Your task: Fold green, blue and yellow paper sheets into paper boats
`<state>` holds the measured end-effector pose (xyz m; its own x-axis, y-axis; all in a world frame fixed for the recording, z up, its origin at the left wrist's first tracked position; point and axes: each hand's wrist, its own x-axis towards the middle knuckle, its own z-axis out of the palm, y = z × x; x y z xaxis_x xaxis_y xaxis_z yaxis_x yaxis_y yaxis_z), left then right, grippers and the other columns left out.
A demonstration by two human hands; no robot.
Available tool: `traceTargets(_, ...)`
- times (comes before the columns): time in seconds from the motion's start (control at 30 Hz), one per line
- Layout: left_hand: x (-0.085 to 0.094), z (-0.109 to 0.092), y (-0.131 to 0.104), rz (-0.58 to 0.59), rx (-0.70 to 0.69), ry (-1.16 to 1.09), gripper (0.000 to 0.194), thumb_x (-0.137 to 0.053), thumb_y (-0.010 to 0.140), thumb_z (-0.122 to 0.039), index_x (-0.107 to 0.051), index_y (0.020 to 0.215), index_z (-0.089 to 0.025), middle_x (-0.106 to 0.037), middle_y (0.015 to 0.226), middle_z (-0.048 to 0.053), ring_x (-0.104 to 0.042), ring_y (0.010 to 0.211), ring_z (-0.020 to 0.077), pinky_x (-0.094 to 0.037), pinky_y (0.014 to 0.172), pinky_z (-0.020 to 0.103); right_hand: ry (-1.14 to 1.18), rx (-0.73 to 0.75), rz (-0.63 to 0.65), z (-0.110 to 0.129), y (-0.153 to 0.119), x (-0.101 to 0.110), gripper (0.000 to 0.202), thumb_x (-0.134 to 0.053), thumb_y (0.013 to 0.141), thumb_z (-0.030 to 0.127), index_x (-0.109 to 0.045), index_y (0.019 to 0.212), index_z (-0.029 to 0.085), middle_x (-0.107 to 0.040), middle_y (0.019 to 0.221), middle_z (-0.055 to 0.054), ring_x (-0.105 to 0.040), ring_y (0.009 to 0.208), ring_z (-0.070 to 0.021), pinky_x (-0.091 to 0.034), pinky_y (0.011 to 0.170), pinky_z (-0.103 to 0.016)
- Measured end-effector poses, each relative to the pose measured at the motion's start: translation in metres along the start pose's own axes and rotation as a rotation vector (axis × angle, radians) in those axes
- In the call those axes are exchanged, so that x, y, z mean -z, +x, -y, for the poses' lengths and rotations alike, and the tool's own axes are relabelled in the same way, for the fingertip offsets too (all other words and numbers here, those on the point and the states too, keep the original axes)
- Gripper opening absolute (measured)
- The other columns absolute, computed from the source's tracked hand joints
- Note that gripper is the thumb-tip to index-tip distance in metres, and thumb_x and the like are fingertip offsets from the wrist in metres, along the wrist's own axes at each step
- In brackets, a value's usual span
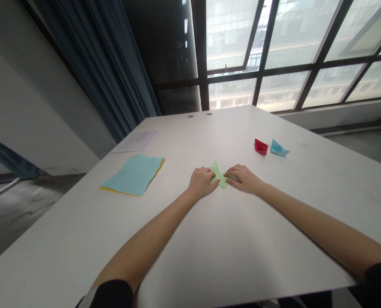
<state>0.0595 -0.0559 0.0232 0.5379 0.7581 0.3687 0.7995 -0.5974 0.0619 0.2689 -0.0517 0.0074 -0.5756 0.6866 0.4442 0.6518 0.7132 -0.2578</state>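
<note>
White and smooth, the tabletop [209, 239] begins nearest the camera, its front edge at six o'clock. Dark-framed windows [282, 64] span twelve to two o'clock beyond it; a slate-blue pleated curtain [113, 64] hangs at ten. Two bare forearms reach inward from black sleeves [113, 294] at seven and four o'clock. Well apart from the hands, at nine o'clock, light-blue sheets [134, 173] lie with yellow edges showing underneath; a printed white sheet [138, 141] lies beyond them, towards ten.

Left hand [201, 182] and right hand [245, 179] rest near the middle, each with thumb and forefinger pinching opposite sides of a folded pale-green paper [223, 181], the other fingers curled close together. One green point sticks up towards eleven o'clock. Near two o'clock from it sit a light-blue folded paper boat [278, 148] and, just beside it, a smaller red paper boat [261, 146].
</note>
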Motion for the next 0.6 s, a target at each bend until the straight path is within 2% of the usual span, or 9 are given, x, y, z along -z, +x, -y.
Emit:
traceTargets(0.3,0.005,-0.008,-0.002,0.042,0.11,0.192,0.032,-0.04,0.083,-0.037,-0.062,0.079,-0.014,-0.061,0.08,0.009,-0.055,0.08,0.0211,-0.036,0.071,0.035,-0.038,-0.04,0.06,0.002,0.001,0.002,0.028,-0.047,0.082,0.036,-0.062,0.099,0.02,-0.063,0.1,-0.008,-0.055,0.091,-0.0201,-0.039,0.082,-0.036)
traceTargets(0.43,0.003,-0.002,-0.002,0.039,0.203,0.206,0.028,-0.04,0.084,-0.034,-0.061,0.08,-0.015,-0.06,0.082,0.008,-0.055,0.081,0.0205,-0.036,0.072,0.034,-0.048,-0.051,0.081,0.002,0.0,0.001,0.028,-0.046,0.083,0.036,-0.06,0.102,0.021,-0.062,0.102,-0.007,-0.054,0.091,-0.0201,-0.038,0.082,-0.036)
traceTargets(0.6,-0.002,0.01,-0.001,-0.007,0.325,0.124,0.028,-0.046,0.079,-0.037,-0.06,0.096,-0.018,-0.06,0.095,0.008,-0.051,0.092,0.022,-0.038,0.077,0.034,-0.053,-0.035,0.095,0.002,0.0,0.001,0.031,-0.044,0.084,0.036,-0.059,0.108,0.023,-0.061,0.104,-0.007,-0.053,0.092,-0.0197,-0.038,0.082,-0.035)
